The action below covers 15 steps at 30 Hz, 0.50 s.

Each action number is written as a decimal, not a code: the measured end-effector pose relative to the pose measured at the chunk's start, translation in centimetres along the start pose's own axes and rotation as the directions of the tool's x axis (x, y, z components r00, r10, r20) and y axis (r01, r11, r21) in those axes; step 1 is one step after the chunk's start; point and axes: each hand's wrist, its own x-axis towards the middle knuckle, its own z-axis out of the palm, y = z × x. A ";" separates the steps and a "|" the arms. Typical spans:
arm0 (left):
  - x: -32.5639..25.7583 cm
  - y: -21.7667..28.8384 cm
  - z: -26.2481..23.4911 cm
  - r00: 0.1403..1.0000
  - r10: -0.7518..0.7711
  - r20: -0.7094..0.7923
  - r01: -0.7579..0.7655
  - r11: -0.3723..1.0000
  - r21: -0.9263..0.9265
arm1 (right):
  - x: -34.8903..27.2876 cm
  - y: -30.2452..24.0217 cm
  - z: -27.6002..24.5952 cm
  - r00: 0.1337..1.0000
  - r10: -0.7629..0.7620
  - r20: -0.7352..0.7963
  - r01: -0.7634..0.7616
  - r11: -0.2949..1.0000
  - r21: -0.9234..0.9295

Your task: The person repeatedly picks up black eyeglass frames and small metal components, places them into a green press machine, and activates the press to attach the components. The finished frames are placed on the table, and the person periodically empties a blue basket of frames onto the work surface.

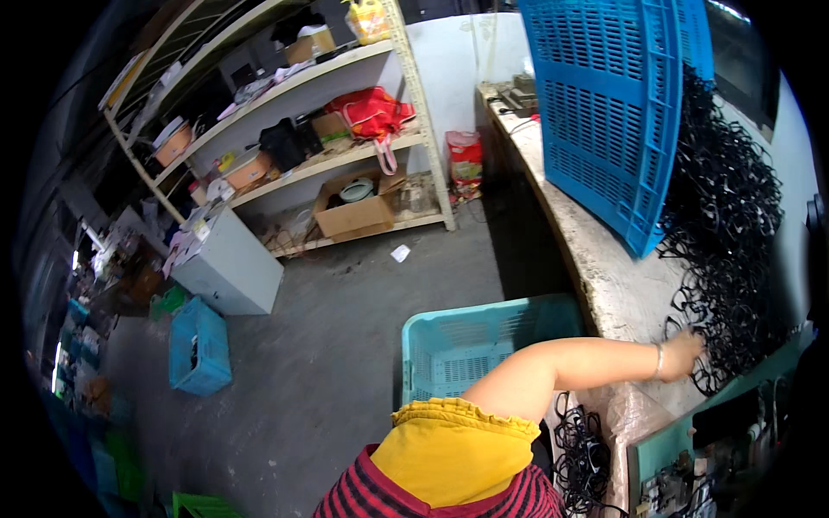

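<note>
Black pieces [730,194], blue crate [596,112], teal basket [453,332], yellow sleeve [458,453], red-and-black striped garment [371,489], grey floor [328,363]

A bare strip of the tabletop [617,298] runs along its left edge and broadens toward the near end, giving a low path to the black looped pieces [734,250] heaped at its right side. The left hand [682,356] and its forearm cross that near end, blocking part of it. Farther along, the tall blue crate [596,95] stands like a wall, closing off the heap from the left edge. Crumpled clear plastic [635,419] and a green machine [646,470] crowd the near end. Beside the tabletop's left edge, a teal crate [449,332] takes up the floor but its open top leaves room to reach in; beyond it the floor [337,337] lies open.
</note>
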 end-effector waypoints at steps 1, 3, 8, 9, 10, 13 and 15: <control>-0.2 -0.5 0.5 0.999 -0.024 0.041 0.029 0.993 -0.116 | 0.2 1.1 0.3 1.000 0.004 0.003 -0.004 1.000 -0.001; -0.5 -2.4 2.2 0.997 -0.011 -0.075 -0.009 0.963 -0.269 | 0.3 3.4 0.5 1.000 0.002 0.010 -0.002 1.000 0.028; -3.2 -1.6 -3.0 0.944 -0.072 -0.323 -0.045 0.939 -0.341 | -1.5 5.9 -1.5 0.991 0.103 0.090 -0.117 0.979 0.168; -3.7 -2.2 -3.9 0.906 -0.099 -0.412 -0.055 0.937 -0.346 | -2.1 4.5 -2.5 0.988 0.122 0.091 -0.140 0.965 0.220; -4.1 -2.6 -4.7 0.859 -0.125 -0.496 -0.065 0.935 -0.348 | -2.9 5.1 -2.4 0.996 0.083 -0.023 -0.077 0.977 0.200; -8.7 -2.1 -6.1 0.692 -0.485 -0.534 -0.100 0.668 -0.737 | -5.7 4.5 -4.0 0.959 0.258 -0.119 -0.214 0.932 0.293; -9.1 -1.0 -8.0 0.604 -0.750 -0.268 0.028 0.357 -0.934 | -6.9 3.4 -5.2 0.937 0.319 -0.139 -0.254 0.900 0.355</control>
